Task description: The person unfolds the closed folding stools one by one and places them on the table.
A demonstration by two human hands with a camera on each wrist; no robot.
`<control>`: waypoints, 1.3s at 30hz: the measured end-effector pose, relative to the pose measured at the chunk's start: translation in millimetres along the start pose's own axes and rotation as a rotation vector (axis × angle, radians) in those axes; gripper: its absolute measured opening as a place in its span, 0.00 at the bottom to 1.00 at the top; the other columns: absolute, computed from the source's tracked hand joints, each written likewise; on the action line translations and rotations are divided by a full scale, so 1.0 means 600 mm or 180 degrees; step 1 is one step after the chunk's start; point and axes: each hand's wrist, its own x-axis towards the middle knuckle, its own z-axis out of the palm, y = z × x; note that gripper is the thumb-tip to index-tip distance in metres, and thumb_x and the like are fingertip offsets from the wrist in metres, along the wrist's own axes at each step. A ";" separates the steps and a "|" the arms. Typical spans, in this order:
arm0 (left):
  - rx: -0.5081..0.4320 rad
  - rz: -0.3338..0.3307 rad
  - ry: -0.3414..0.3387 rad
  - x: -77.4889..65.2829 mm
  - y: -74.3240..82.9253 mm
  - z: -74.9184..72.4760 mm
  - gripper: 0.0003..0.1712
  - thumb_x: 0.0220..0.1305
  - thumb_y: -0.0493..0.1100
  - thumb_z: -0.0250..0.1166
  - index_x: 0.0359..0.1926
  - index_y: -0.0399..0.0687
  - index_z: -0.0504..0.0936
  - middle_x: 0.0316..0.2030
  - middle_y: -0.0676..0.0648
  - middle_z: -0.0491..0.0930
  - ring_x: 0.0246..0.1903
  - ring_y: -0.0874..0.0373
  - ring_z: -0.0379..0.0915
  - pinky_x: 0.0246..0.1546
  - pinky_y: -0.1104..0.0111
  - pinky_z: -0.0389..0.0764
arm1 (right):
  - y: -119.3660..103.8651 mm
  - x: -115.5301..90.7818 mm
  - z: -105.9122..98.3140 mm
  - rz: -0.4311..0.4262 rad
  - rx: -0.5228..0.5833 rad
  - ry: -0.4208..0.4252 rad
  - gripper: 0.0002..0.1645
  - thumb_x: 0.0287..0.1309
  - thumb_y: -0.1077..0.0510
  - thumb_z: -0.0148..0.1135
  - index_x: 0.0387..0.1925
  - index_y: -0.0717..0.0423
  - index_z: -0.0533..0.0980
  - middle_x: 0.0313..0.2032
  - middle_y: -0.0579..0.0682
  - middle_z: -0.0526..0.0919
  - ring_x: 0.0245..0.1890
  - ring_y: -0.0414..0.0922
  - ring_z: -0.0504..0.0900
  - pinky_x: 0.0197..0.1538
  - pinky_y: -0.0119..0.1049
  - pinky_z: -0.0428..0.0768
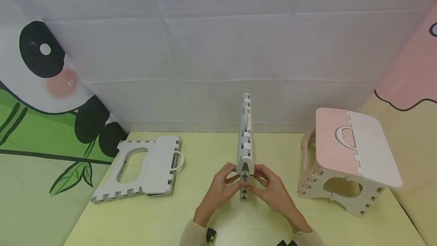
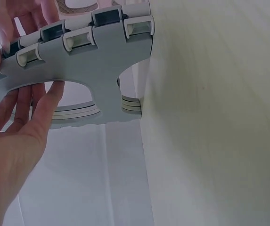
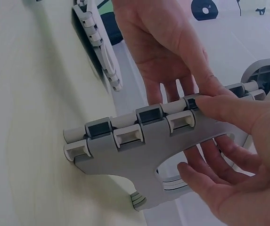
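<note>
A folding stool (image 1: 245,151) stands on edge, folded flat, in the middle of the table, its narrow hinged side towards me. My left hand (image 1: 221,191) grips it from the left, low on the near end. From the other side my right hand (image 1: 273,193) holds the same end, both thumbs meeting at the hinge line. In the left wrist view, the fingers of the left hand (image 2: 26,127) reach into the cutout of the grey leg panel (image 2: 111,56). The right wrist view shows the right hand (image 3: 262,141) with its thumb on the hinge knuckles and fingers at the cutout.
On the left lies another folded stool (image 1: 155,170), white, with a carry handle (image 1: 181,161). An unfolded stool (image 1: 372,143) with a pink and white top stands on the right. Behind the yellow-green table (image 1: 136,223) hangs a pale cloth (image 1: 218,49) with cartoon figures at its sides.
</note>
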 end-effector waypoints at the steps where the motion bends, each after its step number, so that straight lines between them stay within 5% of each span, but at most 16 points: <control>1: -0.0006 0.0016 0.0005 0.000 -0.001 0.000 0.19 0.65 0.35 0.72 0.56 0.48 0.81 0.51 0.46 0.76 0.57 0.56 0.75 0.59 0.58 0.80 | 0.001 0.000 0.001 -0.0006 0.0010 0.0010 0.32 0.55 0.67 0.76 0.61 0.60 0.74 0.60 0.57 0.77 0.63 0.54 0.76 0.66 0.36 0.74; 8: -0.0020 -0.0036 0.0020 0.001 0.000 0.000 0.18 0.65 0.36 0.72 0.55 0.49 0.82 0.51 0.45 0.77 0.56 0.55 0.75 0.60 0.58 0.80 | 0.007 0.001 0.002 -0.0048 0.0003 -0.0005 0.32 0.57 0.65 0.76 0.62 0.58 0.74 0.60 0.57 0.77 0.63 0.56 0.75 0.65 0.37 0.76; 18: -0.0022 -0.0114 0.0045 0.000 -0.004 0.001 0.19 0.64 0.34 0.73 0.55 0.47 0.82 0.51 0.45 0.77 0.56 0.54 0.76 0.59 0.58 0.80 | 0.013 0.003 0.003 -0.0312 0.0023 -0.0068 0.32 0.57 0.65 0.76 0.61 0.58 0.74 0.59 0.57 0.77 0.60 0.42 0.77 0.64 0.40 0.77; 29: -0.0009 -0.0176 0.0000 0.001 -0.007 0.003 0.20 0.65 0.38 0.72 0.57 0.50 0.81 0.53 0.47 0.76 0.58 0.51 0.75 0.60 0.61 0.79 | 0.022 0.005 0.003 -0.0557 -0.0066 -0.0060 0.32 0.57 0.67 0.75 0.62 0.58 0.73 0.60 0.56 0.76 0.61 0.41 0.77 0.63 0.40 0.77; 39: 0.0113 -0.0068 0.0000 0.000 -0.005 0.003 0.21 0.66 0.40 0.72 0.58 0.51 0.79 0.54 0.47 0.76 0.58 0.52 0.75 0.58 0.61 0.80 | 0.025 0.004 -0.004 -0.0703 -0.0127 -0.0082 0.33 0.57 0.69 0.75 0.63 0.59 0.73 0.60 0.58 0.76 0.60 0.40 0.77 0.61 0.39 0.78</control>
